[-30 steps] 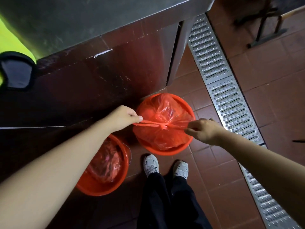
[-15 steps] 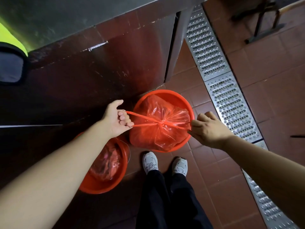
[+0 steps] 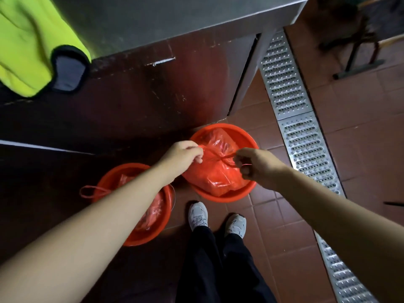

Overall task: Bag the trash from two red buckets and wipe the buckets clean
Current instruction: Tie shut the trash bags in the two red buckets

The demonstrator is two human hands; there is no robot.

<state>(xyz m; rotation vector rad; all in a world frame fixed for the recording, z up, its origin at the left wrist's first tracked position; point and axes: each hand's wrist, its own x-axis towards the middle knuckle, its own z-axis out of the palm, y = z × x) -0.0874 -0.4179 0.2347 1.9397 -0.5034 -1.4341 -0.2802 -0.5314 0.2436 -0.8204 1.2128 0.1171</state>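
Two red buckets stand on the tiled floor by my feet. The right bucket (image 3: 244, 193) holds a full red trash bag (image 3: 216, 171) gathered at its top. My left hand (image 3: 182, 155) pinches one red handle strip of that bag. My right hand (image 3: 255, 166) pinches the other strip just right of the knot. Both hands hover close together over the bag. The left bucket (image 3: 140, 237) sits partly under my left forearm and holds another red bag (image 3: 153, 213), whose loop handle (image 3: 90, 192) hangs over the rim.
A steel counter (image 3: 175, 16) rises right behind the buckets, with a yellow-green garment (image 3: 26, 44) hanging at its left. A metal drain grate (image 3: 301, 136) runs diagonally along the floor on the right. My white shoes (image 3: 216, 217) stand just below the buckets.
Both hands have drawn in toward the knot from their spread-apart pull. The strips are now short between them. The view has tilted, showing more of the counter and garment.
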